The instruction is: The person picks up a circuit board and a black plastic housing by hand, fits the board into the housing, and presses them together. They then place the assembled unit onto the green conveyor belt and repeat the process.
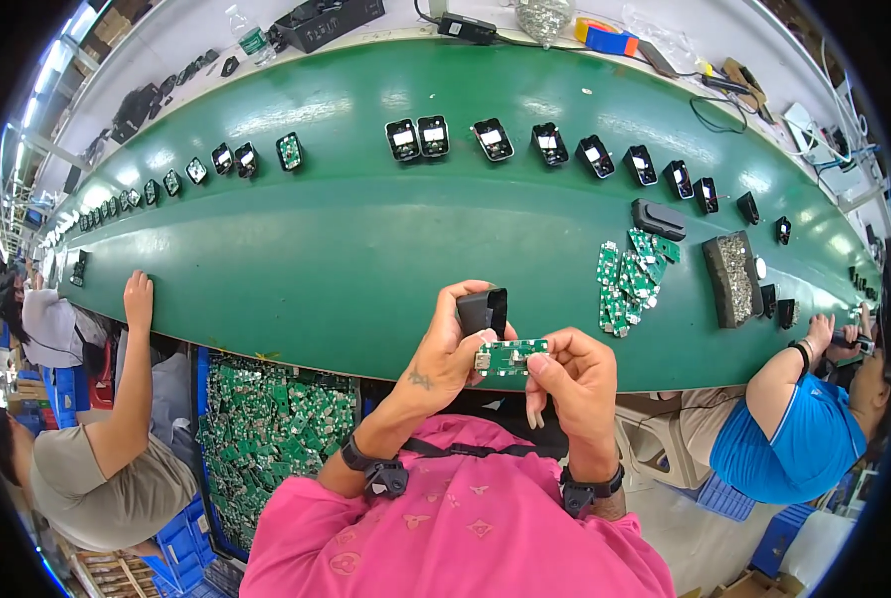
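My left hand [435, 357] is closed around a black plastic housing [479, 312], held up just over the front edge of the green table. Between the fingers of my right hand [582, 387] is a small green circuit board [506, 357] with a silver connector at its left end. The board lies crosswise just below the housing, and my left thumb reaches its left end. To the right on the table is a loose pile of similar green boards [620, 289]. Behind that pile sits a black oblong case [658, 219].
A row of black housings [493, 140] curves along the green table [365, 239]. A dark foam block [728, 281] holding many small metal parts stands at right. Below the table edge is a blue crate [203, 399] full of boards. Co-workers sit on the left [116, 468] and right [794, 424].
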`<state>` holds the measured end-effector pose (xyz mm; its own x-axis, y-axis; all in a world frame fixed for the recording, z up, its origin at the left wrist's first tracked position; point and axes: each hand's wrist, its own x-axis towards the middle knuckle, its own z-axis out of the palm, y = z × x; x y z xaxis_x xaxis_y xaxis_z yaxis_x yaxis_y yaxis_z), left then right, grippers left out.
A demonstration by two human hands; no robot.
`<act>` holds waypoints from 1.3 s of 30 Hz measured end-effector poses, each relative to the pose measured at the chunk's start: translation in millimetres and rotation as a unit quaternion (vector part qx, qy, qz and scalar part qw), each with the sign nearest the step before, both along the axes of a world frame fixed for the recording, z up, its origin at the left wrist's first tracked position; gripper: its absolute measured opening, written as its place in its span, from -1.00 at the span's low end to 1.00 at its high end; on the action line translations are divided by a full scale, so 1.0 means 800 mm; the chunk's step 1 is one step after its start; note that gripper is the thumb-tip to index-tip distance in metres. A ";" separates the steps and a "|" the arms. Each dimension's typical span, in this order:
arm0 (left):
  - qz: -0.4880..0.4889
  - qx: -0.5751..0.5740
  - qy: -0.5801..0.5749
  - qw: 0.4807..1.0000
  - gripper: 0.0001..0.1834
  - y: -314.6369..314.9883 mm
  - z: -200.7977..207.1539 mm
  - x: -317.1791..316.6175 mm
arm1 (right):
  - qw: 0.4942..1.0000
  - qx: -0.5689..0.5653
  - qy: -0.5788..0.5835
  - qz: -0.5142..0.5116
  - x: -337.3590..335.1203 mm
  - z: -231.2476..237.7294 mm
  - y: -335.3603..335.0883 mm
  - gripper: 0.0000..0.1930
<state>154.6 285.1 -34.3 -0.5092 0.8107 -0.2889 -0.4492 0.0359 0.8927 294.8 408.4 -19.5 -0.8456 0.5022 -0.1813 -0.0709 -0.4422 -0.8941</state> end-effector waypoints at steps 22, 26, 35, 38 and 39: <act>-0.106 0.121 -0.053 0.986 -0.26 -0.014 0.015 0.016 | 0.999 0.024 -0.027 -0.028 0.014 -0.015 -0.002 -0.86; -0.072 0.072 0.002 0.995 -0.27 -0.025 0.011 0.029 | 0.994 0.094 -0.058 -0.011 0.018 -0.008 -0.015 -0.83; -0.054 0.045 0.075 0.995 -0.29 -0.050 0.010 0.051 | 0.876 0.482 0.016 -0.026 0.023 0.024 -0.039 -0.80; -0.094 -0.005 0.047 0.994 -0.25 -0.065 0.020 0.051 | 0.852 0.520 0.055 0.019 0.020 0.024 -0.041 -0.82; -0.104 0.018 0.052 0.993 -0.24 -0.067 0.012 0.057 | 0.841 0.535 0.076 0.029 0.019 0.023 -0.042 -0.82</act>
<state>200.4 231.9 -24.9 -0.3548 0.9106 -0.2120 -0.3399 0.0857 0.9366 310.3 375.2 -0.9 -0.8470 0.2653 0.4606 -0.2269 0.6032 -0.7646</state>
